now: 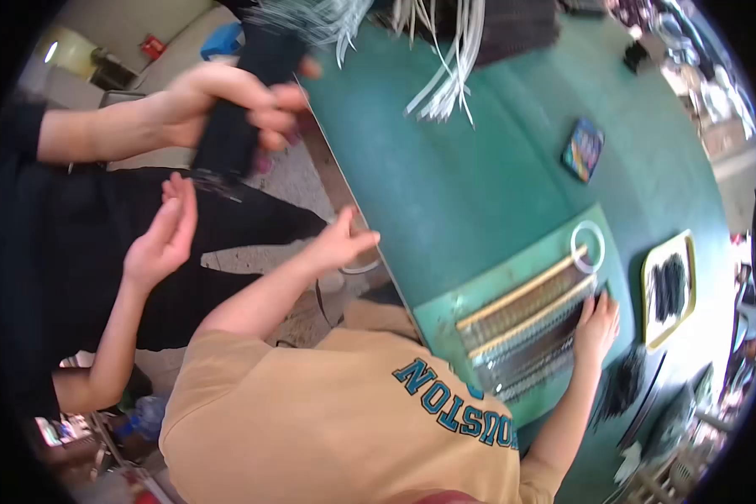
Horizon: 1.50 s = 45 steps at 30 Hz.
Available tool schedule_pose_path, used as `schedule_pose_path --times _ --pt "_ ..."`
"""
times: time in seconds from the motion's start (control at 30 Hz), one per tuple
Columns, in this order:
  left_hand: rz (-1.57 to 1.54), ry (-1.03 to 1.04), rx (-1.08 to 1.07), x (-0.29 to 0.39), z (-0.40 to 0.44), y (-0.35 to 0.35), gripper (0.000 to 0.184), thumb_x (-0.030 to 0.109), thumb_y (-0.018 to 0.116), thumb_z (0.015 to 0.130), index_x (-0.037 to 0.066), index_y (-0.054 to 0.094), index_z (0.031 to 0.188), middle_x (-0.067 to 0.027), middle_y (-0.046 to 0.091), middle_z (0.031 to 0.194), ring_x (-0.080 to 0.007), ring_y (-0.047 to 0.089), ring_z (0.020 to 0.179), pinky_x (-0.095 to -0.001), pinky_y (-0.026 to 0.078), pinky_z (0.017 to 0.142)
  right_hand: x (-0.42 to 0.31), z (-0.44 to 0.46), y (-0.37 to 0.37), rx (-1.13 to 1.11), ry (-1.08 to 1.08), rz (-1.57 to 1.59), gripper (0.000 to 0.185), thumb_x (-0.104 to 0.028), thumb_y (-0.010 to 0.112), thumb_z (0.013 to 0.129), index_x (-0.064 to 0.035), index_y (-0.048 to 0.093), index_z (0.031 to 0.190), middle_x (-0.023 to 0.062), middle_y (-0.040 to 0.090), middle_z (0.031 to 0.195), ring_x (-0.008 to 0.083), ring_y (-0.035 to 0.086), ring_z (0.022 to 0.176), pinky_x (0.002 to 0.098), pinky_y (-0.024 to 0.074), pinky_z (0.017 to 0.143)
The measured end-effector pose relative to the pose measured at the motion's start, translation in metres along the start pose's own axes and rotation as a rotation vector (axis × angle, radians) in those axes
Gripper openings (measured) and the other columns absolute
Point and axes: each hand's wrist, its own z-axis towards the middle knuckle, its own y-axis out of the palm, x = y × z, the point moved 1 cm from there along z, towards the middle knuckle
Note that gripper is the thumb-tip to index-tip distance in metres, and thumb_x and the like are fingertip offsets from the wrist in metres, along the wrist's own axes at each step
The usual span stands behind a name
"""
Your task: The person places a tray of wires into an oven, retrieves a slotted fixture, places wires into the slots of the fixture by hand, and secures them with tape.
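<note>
My left hand [343,245] is at the near edge of the green table [412,176], thumb and forefinger apart, with nothing visible between them. At the right end of a green board [441,323], my right hand [596,329] has its fingers bent down close together beside something dark. What the fingertips hold, if anything, is hidden. Pale strips [525,290] and rows of fine dark and clear pieces [521,353] lie across the board. A white ring [587,247] rests at its upper right corner.
At left, a person in black grips a blurred black bundle [231,139] beside the table. White strands [454,76] hang over the far side. A small colourful packet [583,149], a yellow-rimmed tray [687,244] of black pieces and a dark bundle [623,386] lie on the table.
</note>
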Motion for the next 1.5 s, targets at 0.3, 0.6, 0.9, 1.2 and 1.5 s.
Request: schedule_pose_path --times 0.3,0.6,0.9,1.2,1.5 --pt "0.083 0.236 -0.241 -0.014 0.021 -0.002 0.062 0.002 0.059 0.087 0.008 0.033 0.142 -0.0055 0.054 0.116 -0.016 0.053 0.104 -0.0303 0.044 0.09 -0.134 0.035 -0.066 -0.78 -0.384 1.652 0.066 -0.045 0.04 0.099 -0.0013 0.025 0.147 0.0161 0.038 0.145 0.0279 0.041 0.132 0.0377 0.035 0.106" --pt "-0.029 0.104 -0.137 -0.005 0.012 0.004 0.056 0.005 0.054 0.089 0.006 0.035 0.141 -0.0047 0.05 0.126 -0.0167 0.046 0.117 -0.0315 0.036 0.101 -0.126 0.162 -0.035 -0.614 0.269 2.323 0.088 -0.067 0.027 0.093 0.0088 0.028 0.139 0.0232 0.045 0.135 0.0324 0.044 0.127 0.044 0.0337 0.108" --pt "-0.091 0.2 -0.212 -0.028 0.022 -0.008 0.057 0.007 0.055 0.088 0.006 0.035 0.141 -0.0019 0.05 0.125 -0.0133 0.047 0.112 -0.0273 0.037 0.097 -0.039 0.247 0.008 -0.388 0.365 2.303 0.079 -0.066 0.025 0.094 -0.0015 0.04 0.136 0.0182 0.048 0.134 0.0346 0.047 0.124 0.0519 0.0383 0.101" --pt "-0.076 0.153 -0.184 -0.031 0.024 -0.009 0.058 0.01 0.057 0.087 0.008 0.035 0.141 0.0006 0.05 0.124 -0.0098 0.048 0.107 -0.023 0.037 0.09 -0.011 0.26 0.007 -0.165 0.814 2.319 0.072 -0.061 0.022 0.096 -0.0034 0.039 0.136 0.016 0.048 0.135 0.0339 0.047 0.124 0.0516 0.0346 0.105" --pt "-0.073 0.12 -0.171 -0.028 0.027 -0.011 0.058 0.012 0.061 0.086 0.006 0.037 0.138 -0.0052 0.049 0.122 -0.0168 0.047 0.108 -0.0293 0.037 0.091 0.006 0.274 0.009 0.09 0.985 1.981 0.061 -0.055 0.036 0.096 -0.0016 0.043 0.126 0.0162 0.057 0.119 0.0308 0.059 0.105 0.0487 0.0503 0.086"
